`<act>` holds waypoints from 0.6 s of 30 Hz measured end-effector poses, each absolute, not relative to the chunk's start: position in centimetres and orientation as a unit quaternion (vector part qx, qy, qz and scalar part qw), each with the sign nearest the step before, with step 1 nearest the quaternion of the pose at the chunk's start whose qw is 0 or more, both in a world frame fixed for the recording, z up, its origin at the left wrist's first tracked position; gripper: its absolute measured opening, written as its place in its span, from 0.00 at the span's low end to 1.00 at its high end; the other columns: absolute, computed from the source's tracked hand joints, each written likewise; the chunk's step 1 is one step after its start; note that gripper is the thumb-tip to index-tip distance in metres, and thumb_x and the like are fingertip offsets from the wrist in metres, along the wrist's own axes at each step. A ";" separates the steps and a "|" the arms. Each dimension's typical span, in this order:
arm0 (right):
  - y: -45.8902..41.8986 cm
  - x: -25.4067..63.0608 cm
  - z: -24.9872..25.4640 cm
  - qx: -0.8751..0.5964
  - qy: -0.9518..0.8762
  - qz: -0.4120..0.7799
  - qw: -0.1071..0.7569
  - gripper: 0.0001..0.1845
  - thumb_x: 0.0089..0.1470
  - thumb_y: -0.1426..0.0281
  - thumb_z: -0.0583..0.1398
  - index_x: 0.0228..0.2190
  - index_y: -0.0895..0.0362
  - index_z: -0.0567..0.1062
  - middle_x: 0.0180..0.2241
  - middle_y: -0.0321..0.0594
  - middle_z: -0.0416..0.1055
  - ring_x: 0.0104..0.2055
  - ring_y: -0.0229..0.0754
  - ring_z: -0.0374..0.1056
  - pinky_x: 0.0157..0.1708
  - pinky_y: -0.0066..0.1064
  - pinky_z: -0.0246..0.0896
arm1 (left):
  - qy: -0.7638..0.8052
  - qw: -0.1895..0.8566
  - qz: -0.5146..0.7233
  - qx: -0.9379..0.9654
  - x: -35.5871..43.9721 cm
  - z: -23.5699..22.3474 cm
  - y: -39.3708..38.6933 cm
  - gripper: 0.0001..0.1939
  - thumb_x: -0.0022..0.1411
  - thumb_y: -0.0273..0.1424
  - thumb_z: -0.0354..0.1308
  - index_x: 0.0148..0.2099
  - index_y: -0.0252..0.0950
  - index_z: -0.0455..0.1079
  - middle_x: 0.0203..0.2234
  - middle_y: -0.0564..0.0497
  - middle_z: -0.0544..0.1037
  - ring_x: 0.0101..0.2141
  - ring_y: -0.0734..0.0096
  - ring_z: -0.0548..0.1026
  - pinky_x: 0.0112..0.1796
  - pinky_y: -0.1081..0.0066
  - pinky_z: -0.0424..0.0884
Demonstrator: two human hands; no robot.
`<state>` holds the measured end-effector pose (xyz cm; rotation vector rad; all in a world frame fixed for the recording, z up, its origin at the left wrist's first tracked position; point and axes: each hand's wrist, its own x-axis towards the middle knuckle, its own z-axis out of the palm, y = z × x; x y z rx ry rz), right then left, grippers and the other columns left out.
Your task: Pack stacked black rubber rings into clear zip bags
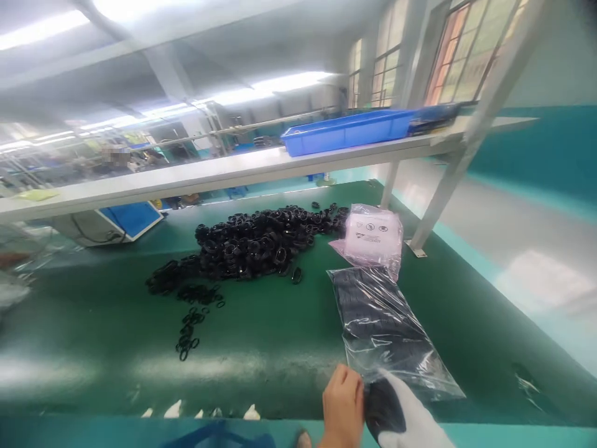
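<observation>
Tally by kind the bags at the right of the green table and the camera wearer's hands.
Bags: 2 (pink-tinted bag, clear bag with dark contents)
Hands: 2 (left hand, right hand)
Total: 4

Round signs (370,227), pink bag (373,254), small print (368,238) seemingly illegible

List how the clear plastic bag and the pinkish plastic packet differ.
The clear plastic bag with black contents looks dark; the pinkish plastic packet with printed symbols looks pale. The bag appears larger and lies nearer the bare left hand; the packet appears smaller, farther off. Both lie on the green tabletop.
</observation>
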<state>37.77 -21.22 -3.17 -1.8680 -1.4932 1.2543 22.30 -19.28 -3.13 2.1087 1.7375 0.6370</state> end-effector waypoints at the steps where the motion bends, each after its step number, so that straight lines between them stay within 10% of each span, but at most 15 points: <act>1: -20.7 37.9 -2.8 -0.663 -0.537 0.474 0.217 0.45 0.28 0.73 0.56 0.54 0.59 0.56 0.51 0.46 0.62 0.54 0.48 0.58 0.51 0.31 0.54 | 0.613 0.186 0.240 0.729 22.5 -3.0 -19.4 0.10 0.58 0.23 0.46 0.30 0.38 0.67 0.28 0.53 0.70 0.29 0.77 0.70 0.31 0.78 0.65; 18: -18.0 34.6 -3.1 -0.836 -0.393 0.315 0.221 0.47 0.36 0.64 0.58 0.57 0.62 0.49 0.54 0.54 0.53 0.57 0.56 0.51 0.54 0.44 0.47 | 0.585 0.249 0.478 0.606 23.8 -5.1 -19.9 0.11 0.59 0.32 0.47 0.28 0.38 0.67 0.23 0.52 0.69 0.25 0.75 0.69 0.27 0.77 0.65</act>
